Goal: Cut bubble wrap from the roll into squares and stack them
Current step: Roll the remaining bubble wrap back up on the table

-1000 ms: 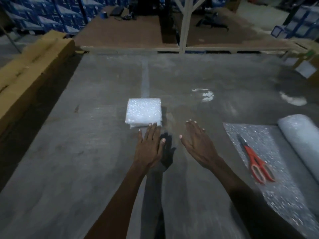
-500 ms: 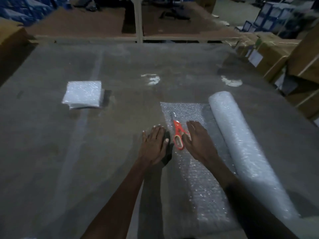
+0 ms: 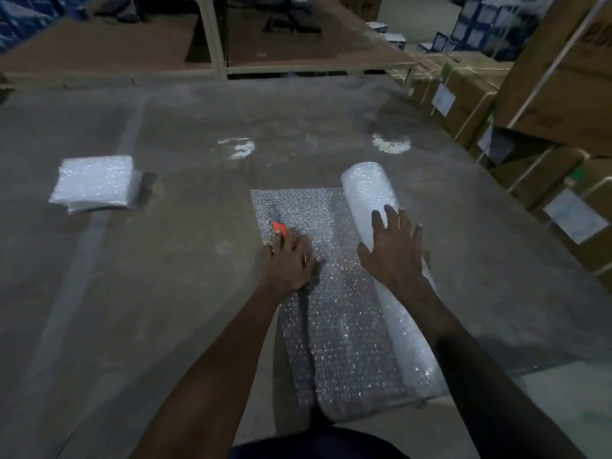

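The bubble wrap roll (image 3: 367, 183) lies on the grey floor, running from the middle toward me. Its unrolled sheet (image 3: 344, 326) spreads flat to the roll's left. My right hand (image 3: 394, 256) rests on top of the roll with its fingers spread and straight. The orange-handled scissors (image 3: 278, 226) lie on the sheet's left part, blades pointing away from me. My left hand (image 3: 291, 263) covers their handles with its fingers curled over them. A stack of cut bubble wrap squares (image 3: 94, 182) sits on the floor at the far left, apart from both hands.
Strapped cardboard boxes (image 3: 546, 180) with white labels line the right side. A low brown platform (image 3: 298, 34) with a white post stands at the back. White patches (image 3: 236, 147) mark the floor beyond the sheet.
The view swung right from the stack to the roll. My left hand went from flat on the floor onto the scissors' handles. My right hand moved from beside the scissors onto the roll.
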Demonstrator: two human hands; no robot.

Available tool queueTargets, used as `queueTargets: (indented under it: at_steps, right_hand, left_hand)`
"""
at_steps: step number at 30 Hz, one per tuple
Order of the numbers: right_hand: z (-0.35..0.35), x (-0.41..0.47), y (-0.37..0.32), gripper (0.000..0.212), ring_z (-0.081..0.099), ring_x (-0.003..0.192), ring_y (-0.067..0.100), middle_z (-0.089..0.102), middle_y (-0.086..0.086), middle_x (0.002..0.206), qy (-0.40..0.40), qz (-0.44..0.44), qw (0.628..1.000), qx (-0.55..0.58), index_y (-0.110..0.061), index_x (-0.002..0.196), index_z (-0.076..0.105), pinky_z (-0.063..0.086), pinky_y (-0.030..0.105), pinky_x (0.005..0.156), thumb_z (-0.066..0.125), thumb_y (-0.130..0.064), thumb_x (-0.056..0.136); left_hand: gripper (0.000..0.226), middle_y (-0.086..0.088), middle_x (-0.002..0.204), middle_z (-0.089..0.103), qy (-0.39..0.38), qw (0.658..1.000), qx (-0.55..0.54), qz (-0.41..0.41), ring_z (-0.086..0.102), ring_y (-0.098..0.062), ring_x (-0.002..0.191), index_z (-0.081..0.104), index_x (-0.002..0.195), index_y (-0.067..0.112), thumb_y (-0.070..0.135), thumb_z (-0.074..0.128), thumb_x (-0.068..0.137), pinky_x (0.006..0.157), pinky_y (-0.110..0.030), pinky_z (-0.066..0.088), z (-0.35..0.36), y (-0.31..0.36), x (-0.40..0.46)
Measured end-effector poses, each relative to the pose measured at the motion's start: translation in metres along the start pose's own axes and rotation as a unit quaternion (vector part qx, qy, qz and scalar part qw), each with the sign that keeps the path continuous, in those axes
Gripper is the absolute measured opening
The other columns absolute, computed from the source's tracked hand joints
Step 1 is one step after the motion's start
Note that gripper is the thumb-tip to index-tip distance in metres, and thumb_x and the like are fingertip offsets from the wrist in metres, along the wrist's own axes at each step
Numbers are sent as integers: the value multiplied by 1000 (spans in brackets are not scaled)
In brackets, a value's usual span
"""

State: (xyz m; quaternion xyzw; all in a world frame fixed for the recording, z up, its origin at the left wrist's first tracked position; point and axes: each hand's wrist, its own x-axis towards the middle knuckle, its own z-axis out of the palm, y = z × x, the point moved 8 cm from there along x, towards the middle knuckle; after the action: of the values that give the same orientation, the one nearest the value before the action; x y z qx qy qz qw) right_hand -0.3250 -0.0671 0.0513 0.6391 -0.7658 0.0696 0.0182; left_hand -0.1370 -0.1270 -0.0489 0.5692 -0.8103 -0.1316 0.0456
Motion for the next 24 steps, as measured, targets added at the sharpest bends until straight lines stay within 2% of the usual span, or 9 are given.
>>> queueTargets:
  at_steps: [3,7,9,12,14,18,24]
  right_hand:
    - [15,-2,14,84,5,154,40,6,10,168,-70,45,996,-12,-21,159,17,26,64,114,59,-53,94]
    - [28,-5,14,86,9,153,39,2,9,169,-88,60,994,-15,-24,162,7,33,66,110,58,-48,96]
    - [30,-6,8,85,11,153,38,3,10,169,-78,58,995,-32,-23,161,7,35,66,110,58,-45,97]
    - [34,-7,-2,85,13,152,38,5,10,169,-71,53,994,-65,-22,161,8,37,66,108,58,-41,96]
    - [37,-7,-7,82,14,152,40,6,11,169,-71,52,993,-84,-21,161,9,37,67,107,57,-37,96]
    - [41,-7,-17,77,17,150,43,10,14,168,-75,50,990,-109,-18,161,13,38,69,105,55,-27,97]
    - [47,-10,-26,80,18,149,46,12,17,167,-81,48,986,-138,-15,160,16,36,71,104,59,-19,93]
  left_hand:
    - [65,-11,165,14,26,1000,12,7,7,-37,151,29,153,23,60,35,99,115,-55,18,-1,-3,-4]
    - [61,-11,164,17,31,999,-27,30,8,-37,151,30,153,20,53,37,101,116,-53,20,-3,-6,-6]
    - [63,-11,162,21,31,998,-33,41,11,-37,149,35,151,18,55,35,100,116,-53,23,-4,-11,-7]
    - [72,-10,154,34,45,997,-19,58,24,-35,141,46,143,19,62,24,89,107,-52,35,-8,-22,-14]
    - [66,-7,147,39,64,996,-19,65,30,-31,135,49,138,20,61,28,91,100,-49,39,-9,-34,-22]
    - [51,-5,144,42,107,991,-25,78,34,-27,132,49,134,18,52,44,97,95,-45,38,-21,-60,-45]
    - [69,-8,150,42,99,993,-12,57,33,-29,138,51,138,15,62,28,93,99,-46,37,-32,-104,-80]
